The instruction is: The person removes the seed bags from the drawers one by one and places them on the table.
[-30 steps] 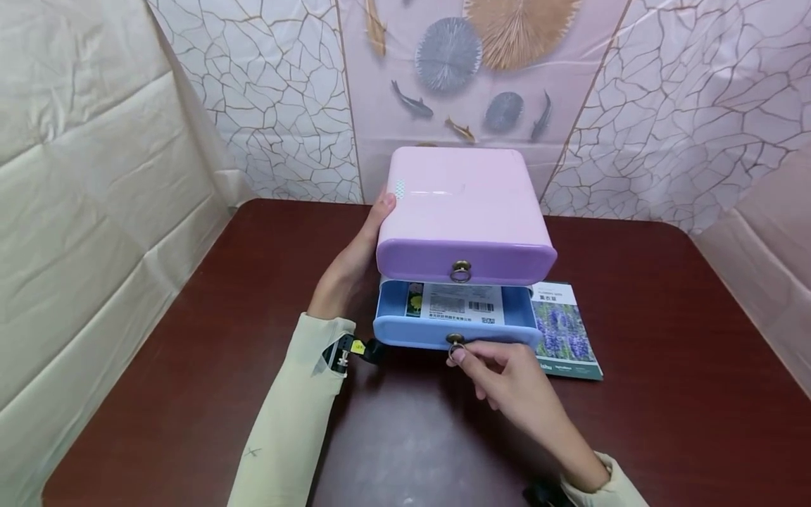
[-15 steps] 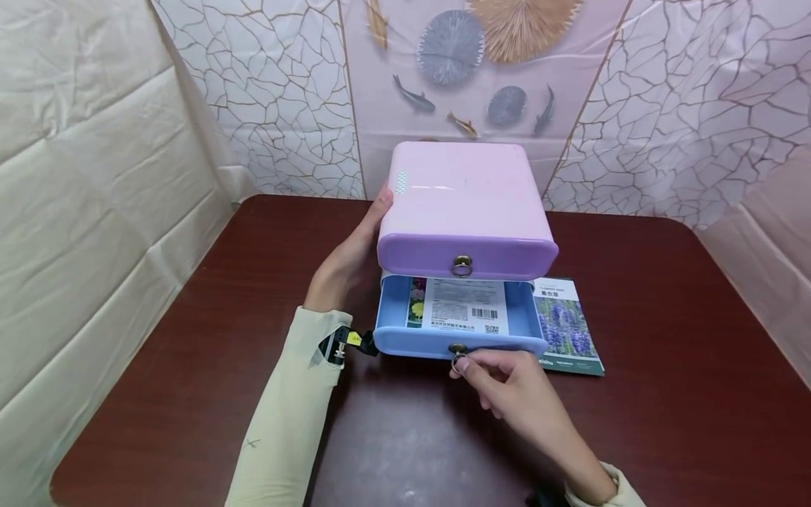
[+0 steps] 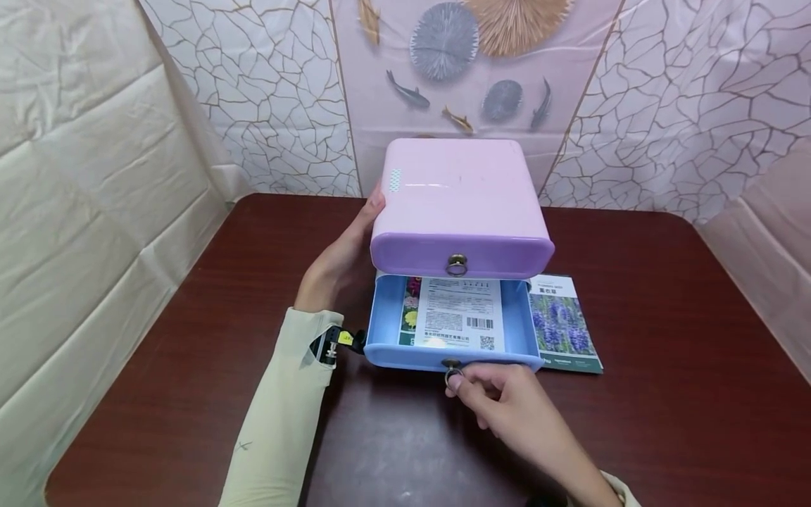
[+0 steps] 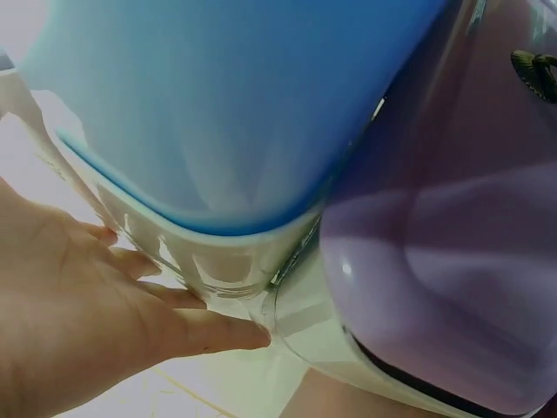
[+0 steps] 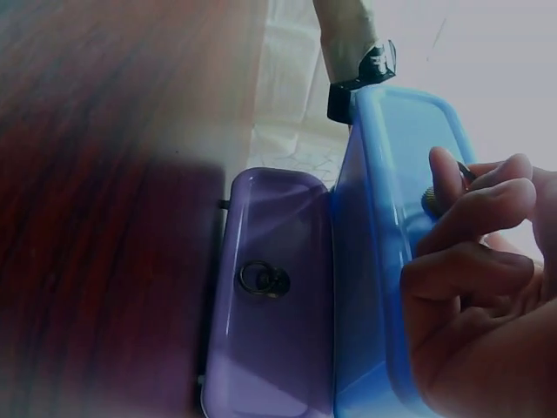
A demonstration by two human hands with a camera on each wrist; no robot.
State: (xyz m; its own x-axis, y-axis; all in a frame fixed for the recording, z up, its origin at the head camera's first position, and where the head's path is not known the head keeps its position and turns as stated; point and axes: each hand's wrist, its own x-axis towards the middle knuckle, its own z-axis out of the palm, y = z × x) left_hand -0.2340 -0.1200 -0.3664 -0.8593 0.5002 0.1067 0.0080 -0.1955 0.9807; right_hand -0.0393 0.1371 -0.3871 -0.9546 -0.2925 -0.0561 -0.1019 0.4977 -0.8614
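A small pink drawer cabinet (image 3: pixel 462 186) stands on the table with its upper purple drawer (image 3: pixel 405 255) closed. Under it, the blue drawer (image 3: pixel 405 357) is pulled out. My right hand (image 3: pixel 507 403) pinches the ring pull (image 3: pixel 451 363) at its front between thumb and index finger. Inside the drawer lies a white packet back (image 3: pixel 456 317) with a barcode, over a flower-printed packet (image 3: pixel 410 317). My left hand (image 3: pixel 336 267) rests along the cabinet's left side, fingers extended against the wall in the left wrist view. A lower purple drawer (image 5: pixel 274 348) is closed in the right wrist view.
On the dark red-brown table (image 3: pixel 665 338), packets with a lavender picture (image 3: pixel 560 324) lie to the cabinet's right, partly hidden behind the blue drawer. A patterned cloth (image 3: pixel 279 91) hangs behind, and a pale cloth (image 3: pixel 95 176) hangs at the left.
The right hand has drawn the blue drawer farther out toward me, so more of the packets inside shows. The left hand stays at the cabinet's side.
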